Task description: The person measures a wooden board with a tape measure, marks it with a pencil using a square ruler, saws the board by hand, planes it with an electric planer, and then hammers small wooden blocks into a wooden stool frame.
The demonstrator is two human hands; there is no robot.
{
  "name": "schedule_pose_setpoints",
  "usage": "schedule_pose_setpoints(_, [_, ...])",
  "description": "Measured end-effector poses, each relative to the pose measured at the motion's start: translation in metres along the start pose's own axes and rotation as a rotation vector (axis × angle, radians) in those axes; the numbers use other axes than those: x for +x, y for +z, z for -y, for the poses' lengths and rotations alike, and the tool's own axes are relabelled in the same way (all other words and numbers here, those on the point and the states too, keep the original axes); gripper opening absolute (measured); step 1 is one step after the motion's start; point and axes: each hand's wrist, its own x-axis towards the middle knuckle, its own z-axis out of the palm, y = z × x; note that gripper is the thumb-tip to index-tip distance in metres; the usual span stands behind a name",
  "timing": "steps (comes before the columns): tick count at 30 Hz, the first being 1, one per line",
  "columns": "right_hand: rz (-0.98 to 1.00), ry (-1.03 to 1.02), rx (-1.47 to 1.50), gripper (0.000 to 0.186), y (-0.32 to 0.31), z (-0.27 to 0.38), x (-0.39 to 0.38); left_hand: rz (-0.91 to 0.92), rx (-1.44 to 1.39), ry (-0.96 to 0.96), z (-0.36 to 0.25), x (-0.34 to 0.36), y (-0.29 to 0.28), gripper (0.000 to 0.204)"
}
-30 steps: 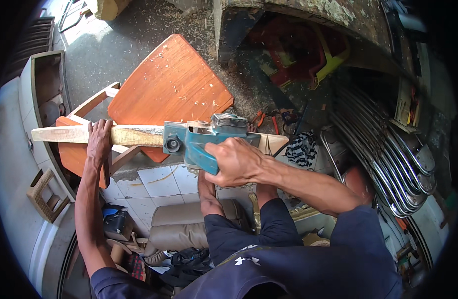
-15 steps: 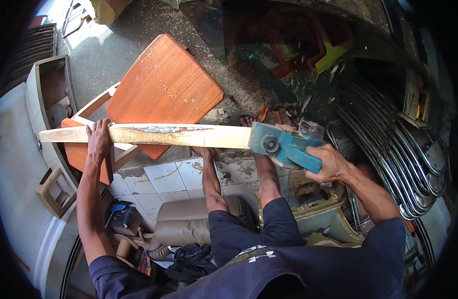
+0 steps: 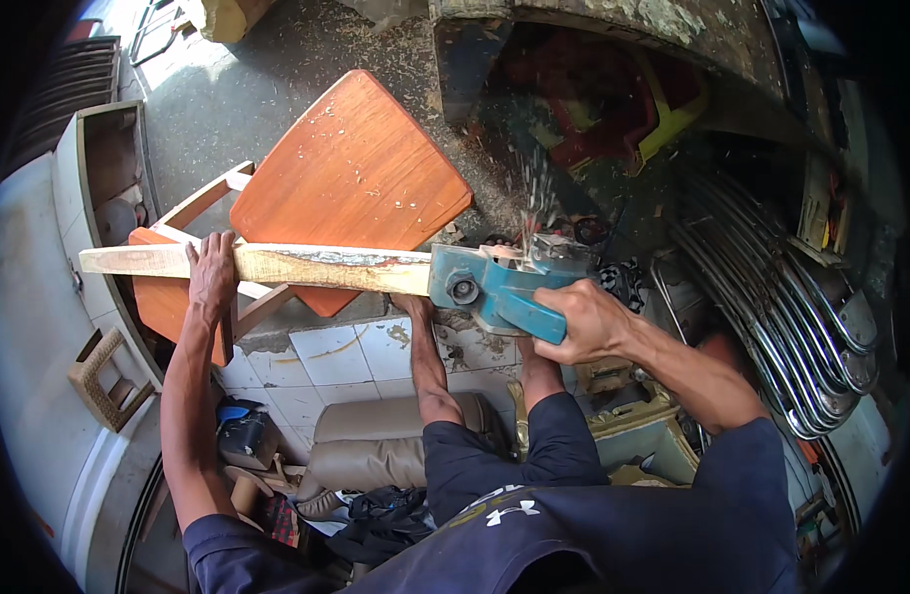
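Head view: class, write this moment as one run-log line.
left hand: holding wooden bar | right hand: gripping teal power planer over wooden bar | wood chips: airborne

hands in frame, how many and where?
2. The left hand is on the wooden plank, toward its left end; the right hand grips the handle of the teal power planer. No other hands show.
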Motion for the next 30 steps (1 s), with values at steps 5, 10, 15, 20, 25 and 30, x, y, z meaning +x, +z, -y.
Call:
schedule_pose_setpoints(5, [-0.018, -0.048, -0.035, 0.035, 0.031, 0.045, 0.069, -0.012, 0.022, 0.008, 0.003, -0.005, 0.001, 0.037])
schedule_pose_setpoints(10, [-0.014, -0.032, -0.024, 0.044, 0.046, 0.072, 0.113, -0.022, -0.031, 0.015, 0.004, 0.004, 0.010, 0.052])
schedule_pose_setpoints(15, [0.014, 0.024, -0.036, 0.045, 0.040, 0.051, 0.085, 0.083, -0.017, -0.027, 0.005, 0.004, 0.002, 0.046])
schedule_pose_setpoints(20, [-0.050, 0.030, -0.010, 0.036, 0.004, -0.019, -0.020, 0.091, -0.008, -0.073, 0.008, -0.004, 0.001, 0.055])
schedule_pose_setpoints(25, [-0.055, 0.092, 0.024, 0.023, -0.040, -0.073, -0.116, 0.052, -0.010, -0.052, 0.011, -0.004, 0.001, 0.053])
schedule_pose_setpoints(30, [-0.024, 0.096, 0.032, 0.025, -0.042, -0.073, -0.109, 0.054, -0.015, -0.038, -0.002, 0.001, -0.006, 0.050])
